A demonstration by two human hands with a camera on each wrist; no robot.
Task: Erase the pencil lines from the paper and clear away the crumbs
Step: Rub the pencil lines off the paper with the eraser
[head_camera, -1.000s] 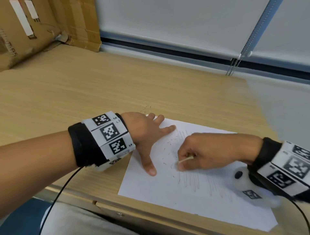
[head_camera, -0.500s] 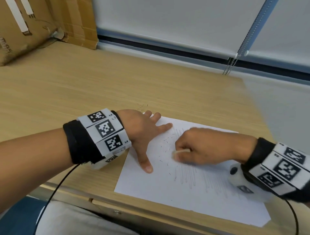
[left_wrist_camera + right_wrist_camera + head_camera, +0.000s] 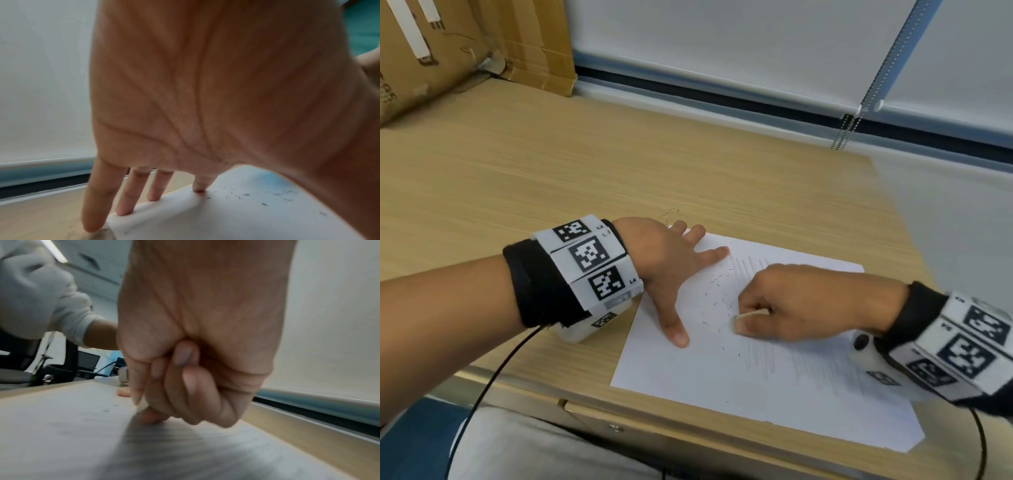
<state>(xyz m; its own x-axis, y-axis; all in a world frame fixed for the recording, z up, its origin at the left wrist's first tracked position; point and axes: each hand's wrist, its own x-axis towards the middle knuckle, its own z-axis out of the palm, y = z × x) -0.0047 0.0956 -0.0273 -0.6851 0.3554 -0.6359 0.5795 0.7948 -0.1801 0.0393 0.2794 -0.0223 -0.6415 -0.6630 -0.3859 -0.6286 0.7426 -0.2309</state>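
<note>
A white sheet of paper [image 3: 688, 377] lies on the wooden desk near its front edge, with faint pencil lines [image 3: 760, 359] across its middle. My left hand [image 3: 671, 270] lies flat with spread fingers on the sheet's left part, pressing it down. My right hand [image 3: 787, 305] is curled round a small pale eraser [image 3: 751, 313], whose tip meets the paper among the lines. Dark eraser crumbs [image 3: 714, 298] are scattered between the two hands. In the left wrist view the crumbs [image 3: 263, 203] lie on the paper [image 3: 205, 216] beyond the fingertips [image 3: 123, 209]. The right wrist view shows my right hand [image 3: 185, 386] clenched on the paper [image 3: 61, 426].
A few crumbs [image 3: 671, 212] lie on the bare desk [image 3: 551, 171] just beyond the paper's far left corner. Cardboard boxes [image 3: 448, 51] stand at the back left. A window blind with a bead chain [image 3: 859, 102] runs along the back. The desk's front edge [image 3: 619, 421] is close to my body.
My right hand has rubbed the eraser back and forth over the lines, ending slightly nearer me. The left hand stays pressed on the paper.
</note>
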